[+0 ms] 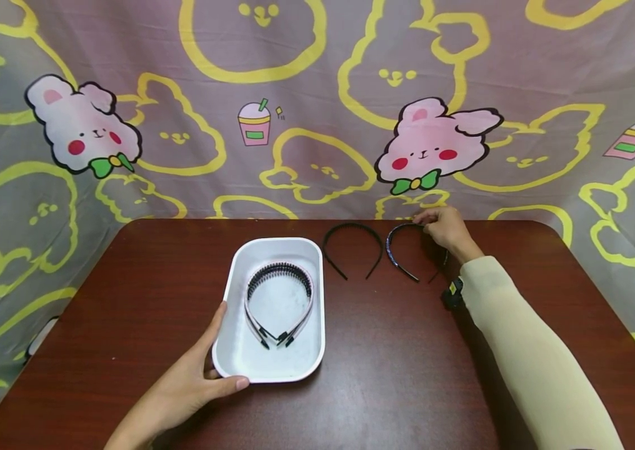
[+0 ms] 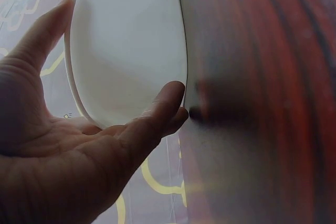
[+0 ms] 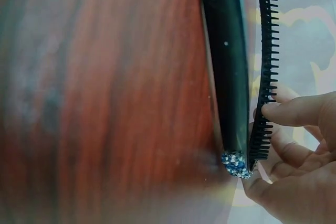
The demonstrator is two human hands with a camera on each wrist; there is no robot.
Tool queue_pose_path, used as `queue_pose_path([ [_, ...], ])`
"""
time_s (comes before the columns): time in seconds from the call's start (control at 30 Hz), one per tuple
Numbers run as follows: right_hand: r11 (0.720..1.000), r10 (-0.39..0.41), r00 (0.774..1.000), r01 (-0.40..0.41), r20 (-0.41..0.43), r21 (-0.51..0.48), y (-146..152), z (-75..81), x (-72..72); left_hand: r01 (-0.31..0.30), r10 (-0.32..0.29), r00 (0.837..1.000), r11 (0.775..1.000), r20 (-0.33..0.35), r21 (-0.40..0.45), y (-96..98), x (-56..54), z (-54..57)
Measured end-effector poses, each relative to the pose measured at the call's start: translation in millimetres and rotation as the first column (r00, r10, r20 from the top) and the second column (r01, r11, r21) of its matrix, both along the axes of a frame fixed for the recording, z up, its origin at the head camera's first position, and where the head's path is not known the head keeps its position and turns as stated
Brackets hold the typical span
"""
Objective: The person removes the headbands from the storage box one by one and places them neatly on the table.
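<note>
Headband (image 3: 228, 66) part-hidden, pinched by right hand (image 1: 447, 227); blue glitter (image 3: 236, 164), black teeth (image 3: 261, 150) seen. Tray (image 1: 278, 365) gripped by left hand (image 1: 194, 376).

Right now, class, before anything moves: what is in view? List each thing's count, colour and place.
Table: 1, reddish brown, under everything
Patterned cloth: count unclear, greyish pink with yellow outlines, behind table
Tray: 1, white, left hand's grip
Nested headbands: several, exact count unclear, black and pale, inside tray
Plain headband: 1, black, right of tray
Glittery headband: 1, blue and black, right hand's grip
Wrist device: 1, black, right wrist
Sleeve: 1, cream, right arm
Left hand: 1, at tray
Right hand: 1, at glittery headband
</note>
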State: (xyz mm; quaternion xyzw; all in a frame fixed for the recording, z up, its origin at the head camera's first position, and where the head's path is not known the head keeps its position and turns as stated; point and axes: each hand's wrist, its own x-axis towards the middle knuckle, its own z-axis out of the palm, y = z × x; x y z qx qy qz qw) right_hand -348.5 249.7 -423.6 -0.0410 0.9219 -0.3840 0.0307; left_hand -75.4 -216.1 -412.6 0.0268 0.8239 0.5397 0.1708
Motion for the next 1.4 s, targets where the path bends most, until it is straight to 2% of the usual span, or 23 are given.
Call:
queue_pose_path([
  [0.23, 1.0, 0.003, 1.0, -0.003, -0.009, 0.001, -0.5, -0.8, -1.7, -0.006, 0.006, 1.0, 1.0, -0.004, -0.025, -0.5, -0.3, -0.1],
  [0.6, 1.0, 0.008, 1.0, -0.008, -0.005, -0.004, -0.4, -2.5, -3.0, -0.001, 0.0, 1.0, 1.0, -0.025, -0.017, -0.2, 0.3, -1.1],
  [0.83, 1.0, 0.003, 1.0, -0.003, -0.008, 0.018, -0.8, -1.8, -1.7, -0.012, 0.011, 1.0, 0.999, -0.016, -0.041, 0.2, -1.0, -1.1],
  [1.2, 1.0, 0.012, 1.0, -0.012, 0.0, 0.023, -0.8, -0.3, -2.2, -0.007, 0.006, 1.0, 1.0, -0.017, -0.027, 0.0, -0.4, -0.5],
  [1.4, 0.999, 0.008, 1.0, -0.008, -0.012, 0.033, -1.4, -0.4, -1.3, -0.014, 0.014, 1.0, 1.0, 0.006, -0.023, 0.2, -0.5, 0.2],
])
